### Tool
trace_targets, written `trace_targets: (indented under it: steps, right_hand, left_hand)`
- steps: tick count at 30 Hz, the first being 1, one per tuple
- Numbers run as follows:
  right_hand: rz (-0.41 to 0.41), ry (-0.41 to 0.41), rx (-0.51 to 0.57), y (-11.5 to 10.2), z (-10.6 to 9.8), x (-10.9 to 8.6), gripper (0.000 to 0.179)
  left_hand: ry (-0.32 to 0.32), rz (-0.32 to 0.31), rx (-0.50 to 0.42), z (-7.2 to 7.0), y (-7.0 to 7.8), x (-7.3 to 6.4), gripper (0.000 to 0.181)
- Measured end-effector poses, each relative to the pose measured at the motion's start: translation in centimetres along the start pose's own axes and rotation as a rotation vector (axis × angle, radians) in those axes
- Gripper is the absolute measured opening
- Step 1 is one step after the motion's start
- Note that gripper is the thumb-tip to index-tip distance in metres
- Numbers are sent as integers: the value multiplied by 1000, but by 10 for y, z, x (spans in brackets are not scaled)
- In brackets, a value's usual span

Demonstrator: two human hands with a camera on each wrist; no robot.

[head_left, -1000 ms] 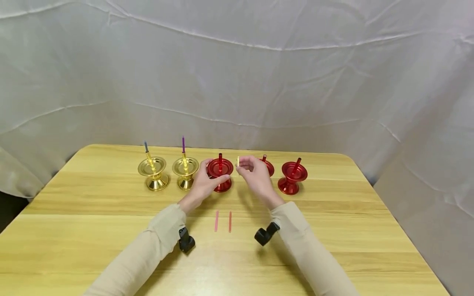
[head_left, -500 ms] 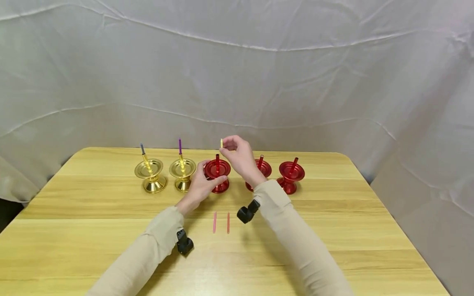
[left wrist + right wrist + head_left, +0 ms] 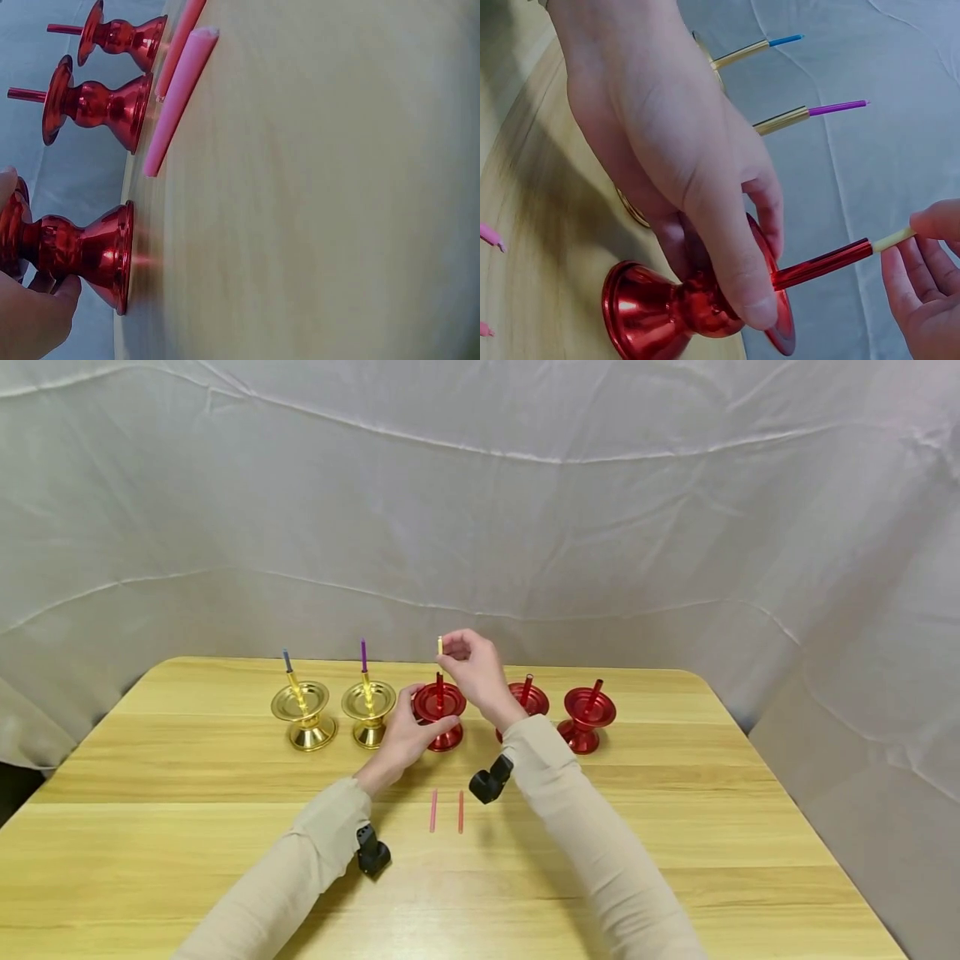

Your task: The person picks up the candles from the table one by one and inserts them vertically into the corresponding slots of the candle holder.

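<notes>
My left hand (image 3: 405, 737) grips the middle red candle holder (image 3: 449, 742), its thumb and fingers around the neck below the dish, as the right wrist view also shows. Between thumb and fingertips, my right hand (image 3: 474, 675) pinches a pale yellow candle (image 3: 893, 239) above that holder. In the right wrist view the candle's lower end sits right at the mouth of the holder's red tube (image 3: 825, 264), in line with it. On the left stand two gold candle holders (image 3: 312, 732), one bearing a blue candle (image 3: 287, 661), the other a purple candle (image 3: 363, 655).
Two more red candle holders (image 3: 581, 739) with bare tubes stand to the right, one partly behind my right arm. A pink candle (image 3: 433, 811) and a coral-red candle (image 3: 461, 812) lie on the wooden table (image 3: 675, 827) between my forearms. A pale curtain (image 3: 480, 527) hangs behind.
My right hand has moved left and up, bringing the yellow candle from beside the middle red holder to over its tube. The left hand keeps its grip on that holder.
</notes>
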State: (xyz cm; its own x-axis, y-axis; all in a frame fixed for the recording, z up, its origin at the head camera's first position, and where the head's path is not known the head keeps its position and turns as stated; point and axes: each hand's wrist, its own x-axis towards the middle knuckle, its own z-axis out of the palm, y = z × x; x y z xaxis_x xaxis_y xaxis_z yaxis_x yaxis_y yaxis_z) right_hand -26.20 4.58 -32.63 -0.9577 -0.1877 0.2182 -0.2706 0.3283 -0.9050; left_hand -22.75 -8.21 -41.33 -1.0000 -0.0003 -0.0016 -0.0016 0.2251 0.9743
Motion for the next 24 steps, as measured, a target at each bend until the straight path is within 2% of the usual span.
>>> trace_targets:
  steps: [10,19,24]
  right_hand:
    - [-18,12,-27,5,5,0,20]
    - [13,6,-48,8,4,-2,19]
    - [25,-5,-75,11,4,-2,16]
  left_hand:
    - [0,14,-5,0,0,0,80]
    - [-2,14,-12,2,-1,1,79]
    - [-1,36,-36,2,-2,2,77]
